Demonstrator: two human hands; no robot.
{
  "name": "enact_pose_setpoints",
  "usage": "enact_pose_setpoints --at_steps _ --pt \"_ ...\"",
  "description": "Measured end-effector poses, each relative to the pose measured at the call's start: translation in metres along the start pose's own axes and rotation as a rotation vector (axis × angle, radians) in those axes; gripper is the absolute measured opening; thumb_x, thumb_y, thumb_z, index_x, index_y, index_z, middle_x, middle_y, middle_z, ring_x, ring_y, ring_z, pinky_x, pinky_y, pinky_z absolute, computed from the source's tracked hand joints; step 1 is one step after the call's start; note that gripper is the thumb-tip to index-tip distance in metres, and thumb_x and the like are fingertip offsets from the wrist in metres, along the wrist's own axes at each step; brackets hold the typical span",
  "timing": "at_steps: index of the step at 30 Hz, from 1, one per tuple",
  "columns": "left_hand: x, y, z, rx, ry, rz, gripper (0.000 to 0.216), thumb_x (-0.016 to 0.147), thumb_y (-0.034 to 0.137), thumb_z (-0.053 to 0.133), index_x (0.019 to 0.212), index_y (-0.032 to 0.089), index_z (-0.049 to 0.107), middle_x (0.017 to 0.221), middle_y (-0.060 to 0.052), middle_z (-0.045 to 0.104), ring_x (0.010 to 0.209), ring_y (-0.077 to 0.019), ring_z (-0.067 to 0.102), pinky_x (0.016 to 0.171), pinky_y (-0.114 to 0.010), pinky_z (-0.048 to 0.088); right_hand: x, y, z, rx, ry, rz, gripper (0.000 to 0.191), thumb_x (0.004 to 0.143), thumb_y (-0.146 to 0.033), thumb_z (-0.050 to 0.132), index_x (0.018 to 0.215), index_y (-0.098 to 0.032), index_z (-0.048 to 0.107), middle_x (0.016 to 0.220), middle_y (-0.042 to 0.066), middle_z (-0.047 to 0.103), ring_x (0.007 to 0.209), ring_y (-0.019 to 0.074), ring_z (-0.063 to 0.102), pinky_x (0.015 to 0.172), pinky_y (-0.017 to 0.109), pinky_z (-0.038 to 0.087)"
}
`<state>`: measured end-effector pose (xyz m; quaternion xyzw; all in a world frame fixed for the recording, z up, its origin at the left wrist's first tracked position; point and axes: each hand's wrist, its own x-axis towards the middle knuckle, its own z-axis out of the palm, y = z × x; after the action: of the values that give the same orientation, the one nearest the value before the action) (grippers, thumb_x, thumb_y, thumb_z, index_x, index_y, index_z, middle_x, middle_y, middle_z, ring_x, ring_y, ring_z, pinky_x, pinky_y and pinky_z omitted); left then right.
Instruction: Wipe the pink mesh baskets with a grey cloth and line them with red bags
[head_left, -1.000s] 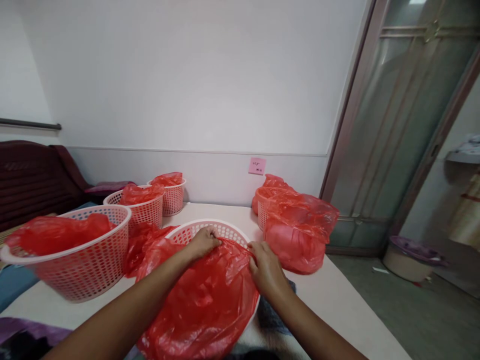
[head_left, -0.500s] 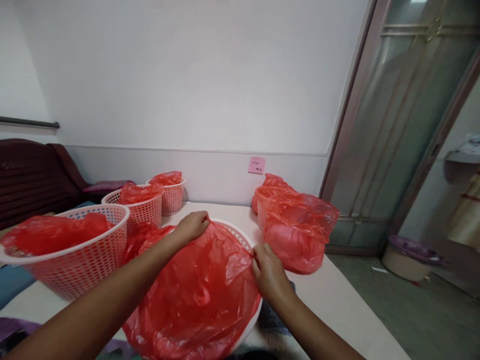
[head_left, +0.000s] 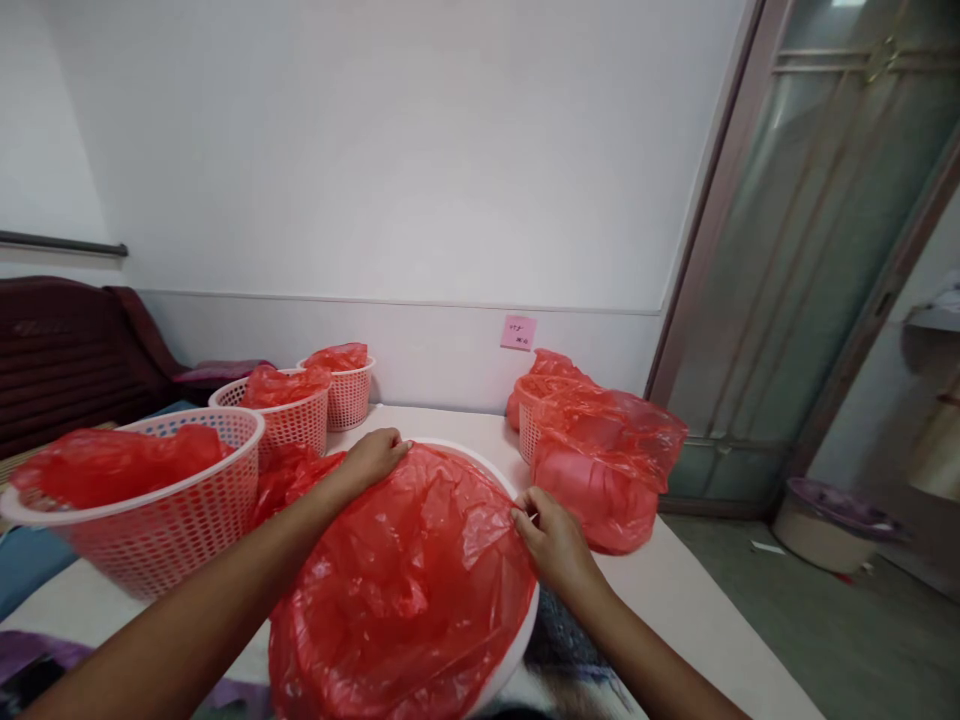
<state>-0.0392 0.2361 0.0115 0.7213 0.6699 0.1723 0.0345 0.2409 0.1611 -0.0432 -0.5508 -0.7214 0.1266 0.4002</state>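
A plain white wall (head_left: 390,150) backs a room where a person works with two bare hands, beside a tall sliding door (head_left: 795,250) of frosted glass in a mauve-brown frame. Before the wall stands a broad, white-topped bench (head_left: 705,610); at far left is a slatted, dark red-brown wooden backrest (head_left: 60,340). At the near side of the bench, directly in front of the person, a thin, glossy red plastic bag (head_left: 405,580) is spread over the mouth of a round white plastic basket (head_left: 525,635), whose rim shows along the far and right sides. To the left sits a large pale pink perforated plastic basket (head_left: 180,530) with crumpled red plastic inside; to the right, just beyond the right hand, rests a bulky bundle wrapped in red plastic (head_left: 596,480). Two smaller pink lattice baskets (head_left: 300,425), also topped with red plastic, stand farther back on the left. The person's right hand (head_left: 553,540) pinches the bag's edge at the right rim, its grip narrow; the left hand (head_left: 375,455) has its grip closed on the edge at the far rim. A small pink paper note (head_left: 518,332) with dark handwriting is stuck to the wall.
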Motion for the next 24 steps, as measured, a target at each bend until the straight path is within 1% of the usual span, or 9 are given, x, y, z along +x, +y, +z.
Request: enact_pose_setpoints --at_steps 2,5,8,10,12,14,16,18,24 --pt "0.000 0.001 -0.001 -0.010 -0.006 -0.014 0.030 0.090 0.041 0.054 0.104 0.015 0.061 0.099 -0.005 0.065 0.085 -0.0171 0.064 0.076 -0.038 0.053 0.008 0.004 -0.003 0.030 -0.021 0.046 0.009 0.080 -0.027 0.049 0.080 -0.019 0.053 0.069 0.000 0.058 0.062 0.0158 0.056 0.060 0.027 0.043" --pt "-0.003 0.007 -0.004 -0.016 0.006 -0.020 0.031 0.090 0.042 0.054 0.103 0.015 0.062 0.098 -0.005 0.065 0.084 -0.0171 0.063 0.076 -0.038 0.053 0.021 0.004 -0.007 0.038 -0.037 0.084 0.023 0.076 -0.027 0.056 0.096 -0.016 0.056 0.075 0.001 0.061 0.064 0.0158 0.060 0.058 0.026 0.045" --pt "-0.009 0.020 -0.006 -0.018 0.031 -0.009 0.031 0.090 0.043 0.053 0.102 0.015 0.062 0.097 -0.005 0.065 0.085 -0.0173 0.063 0.077 -0.039 0.052 0.028 -0.004 -0.009 -0.004 -0.031 0.071 0.035 0.074 -0.027 0.060 0.107 -0.015 0.056 0.086 0.006 0.063 0.070 0.0173 0.061 0.062 0.028 0.047" --pt "-0.013 0.028 -0.007 -0.022 0.043 0.004 0.031 0.090 0.044 0.053 0.101 0.015 0.062 0.097 -0.005 0.065 0.085 -0.0173 0.063 0.078 -0.039 0.052 0.030 -0.013 -0.007 -0.046 -0.006 0.029 0.038 0.076 -0.026 0.060 0.112 -0.015 0.055 0.095 0.009 0.062 0.078 0.0197 0.061 0.070 0.031 0.046" --pt "-0.015 0.034 -0.009 -0.029 0.054 0.014 0.032 0.090 0.044 0.052 0.100 0.015 0.062 0.096 -0.005 0.065 0.085 -0.0174 0.063 0.078 -0.039 0.052 0.029 -0.019 -0.003 -0.081 0.023 -0.026 0.028 0.080 -0.022 0.053 0.107 -0.016 0.056 0.098 0.010 0.062 0.087 0.0215 0.059 0.077 0.033 0.044" --pt "-0.016 0.036 -0.011 -0.039 0.061 0.015 0.032 0.090 0.045 0.052 0.099 0.015 0.062 0.095 -0.005 0.065 0.085 -0.0173 0.063 0.078 -0.039 0.052 0.028 -0.021 0.001 -0.103 0.048 -0.068 0.017 0.085 -0.019 0.044 0.096 -0.018 0.057 0.093 0.009 0.062 0.088 0.0213 0.057 0.079 0.033 0.041" --pt "-0.016 0.036 -0.014 -0.053 0.063 0.007 0.033 0.090 0.046 0.052 0.098 0.015 0.062 0.093 -0.004 0.065 0.083 -0.0169 0.063 0.077 -0.039 0.052 0.028 -0.018 0.004 -0.115 0.077 -0.078 0.018 0.088 -0.020 0.037 0.083 -0.019 0.055 0.085 0.007 0.061 0.082 0.0204 0.056 0.076 0.032 0.039" --pt "-0.015 0.035 -0.017 -0.069 0.064 -0.003 0.034 0.090 0.046 0.052 0.098 0.015 0.062 0.092 -0.004 0.065 0.082 -0.0167 0.063 0.076 -0.038 0.052 0.029 -0.013 0.004 -0.119 0.103 -0.072 0.021 0.090 -0.024 0.036 0.076 -0.020 0.051 0.078 0.006 0.059 0.075 0.0195 0.054 0.072 0.031 0.037" --pt "-0.013 0.033 -0.019 -0.130 0.066 -0.050 0.035 0.089 0.047 0.052 0.100 0.015 0.062 0.093 -0.004 0.065 0.081 -0.0165 0.063 0.075 -0.038 0.052 0.033 -0.009 0.002 -0.063 0.122 -0.020 0.025 0.087 -0.031 0.039 0.063 -0.023 0.043 0.062 0.000 0.054 0.060 0.0162 0.050 0.059 0.028 0.031"
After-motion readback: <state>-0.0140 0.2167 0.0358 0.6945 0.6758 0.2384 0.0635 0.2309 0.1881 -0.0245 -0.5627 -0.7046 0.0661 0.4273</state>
